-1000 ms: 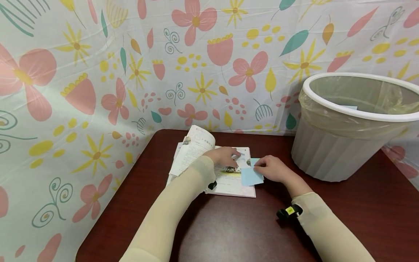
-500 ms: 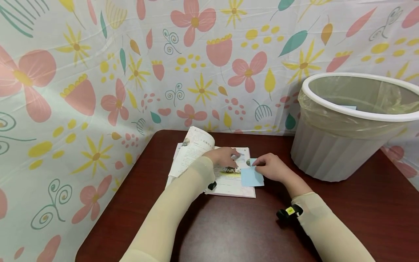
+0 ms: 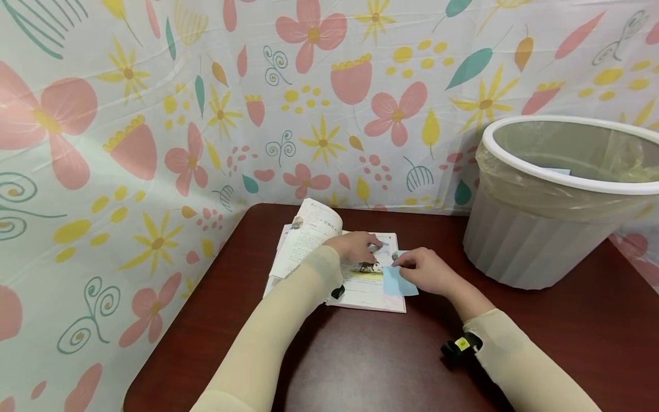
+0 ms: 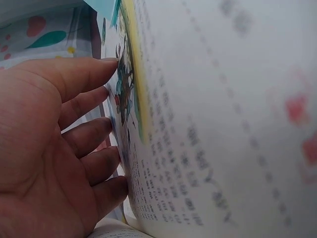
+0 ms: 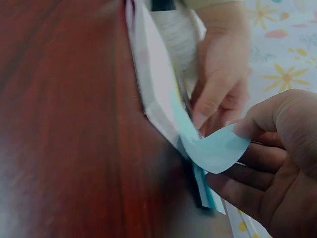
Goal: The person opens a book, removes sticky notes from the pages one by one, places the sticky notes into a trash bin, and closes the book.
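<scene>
The right hand (image 3: 427,270) pinches a curling blue note (image 5: 220,151) at the book (image 3: 360,294)'s right edge; the left hand (image 3: 355,247) rests on the book, fingers relaxed. The book lies near the tabletop (image 3: 360,360)'s far left corner, a lined bin (image 3: 520,246) near the far right. A floral sheet (image 3: 247,149) hangs behind.

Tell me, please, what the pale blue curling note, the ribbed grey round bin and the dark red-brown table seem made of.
The note: apparently matte paper, thin and bending softly. The bin: probably dull moulded plastic, given its even vertical ribs. The table: glossy wood or laminate, from its streaky grain and sheen.
</scene>
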`<state>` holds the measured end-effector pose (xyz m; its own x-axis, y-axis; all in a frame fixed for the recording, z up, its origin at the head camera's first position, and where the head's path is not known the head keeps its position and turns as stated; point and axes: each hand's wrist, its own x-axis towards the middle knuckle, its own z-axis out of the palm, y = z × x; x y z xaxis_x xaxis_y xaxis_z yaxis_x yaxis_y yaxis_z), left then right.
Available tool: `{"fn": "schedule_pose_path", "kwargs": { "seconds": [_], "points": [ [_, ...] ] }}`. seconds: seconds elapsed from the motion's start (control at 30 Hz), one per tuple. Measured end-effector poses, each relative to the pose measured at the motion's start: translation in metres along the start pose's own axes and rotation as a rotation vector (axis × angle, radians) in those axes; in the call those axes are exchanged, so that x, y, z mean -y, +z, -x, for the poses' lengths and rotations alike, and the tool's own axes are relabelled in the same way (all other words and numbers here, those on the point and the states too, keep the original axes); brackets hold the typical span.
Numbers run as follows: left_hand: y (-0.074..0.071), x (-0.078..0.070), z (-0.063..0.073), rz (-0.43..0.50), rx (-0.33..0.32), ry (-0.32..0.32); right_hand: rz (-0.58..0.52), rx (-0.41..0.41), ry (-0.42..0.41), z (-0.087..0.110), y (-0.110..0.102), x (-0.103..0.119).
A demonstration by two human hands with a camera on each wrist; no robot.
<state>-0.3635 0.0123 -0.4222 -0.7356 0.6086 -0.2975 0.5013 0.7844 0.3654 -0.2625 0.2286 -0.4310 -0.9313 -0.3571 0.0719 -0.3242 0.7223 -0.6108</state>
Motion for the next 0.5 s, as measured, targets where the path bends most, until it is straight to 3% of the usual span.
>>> {"fn": "schedule_pose_path", "kwargs": {
  "seconds": [0.5],
  "points": [
    [-0.002, -0.002, 0.002, 0.009, -0.007, -0.002, -0.028, -0.025, -0.031, 0.016, 0.009, 0.008]
  ]
}}
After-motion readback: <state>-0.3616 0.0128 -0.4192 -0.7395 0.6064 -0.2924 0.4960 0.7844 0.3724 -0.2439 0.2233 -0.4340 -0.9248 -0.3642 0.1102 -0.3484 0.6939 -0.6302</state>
